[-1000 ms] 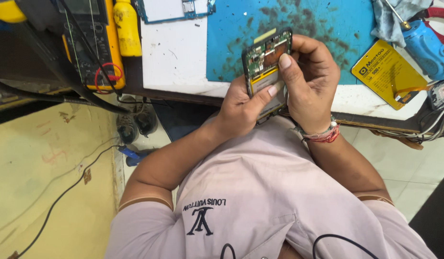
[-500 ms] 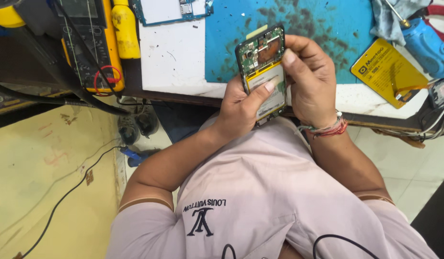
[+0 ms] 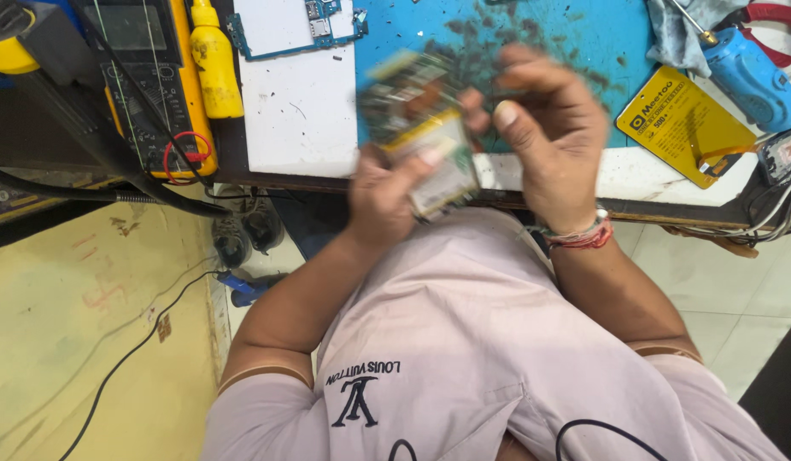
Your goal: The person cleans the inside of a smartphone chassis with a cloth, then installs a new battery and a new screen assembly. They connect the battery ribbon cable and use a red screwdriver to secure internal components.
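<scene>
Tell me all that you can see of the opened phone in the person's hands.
The opened phone is blurred. Its back is off, showing a dark upper part with greenish board and a pale yellow-edged battery below. It is tilted, above the bench edge. The left hand grips it from below; the right hand is beside its upper edge.

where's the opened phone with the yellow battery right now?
Head view, centre: the blurred opened phone with the yellow battery is held in the left hand over the near edge of the blue work mat, with the right hand just right of it.
</scene>
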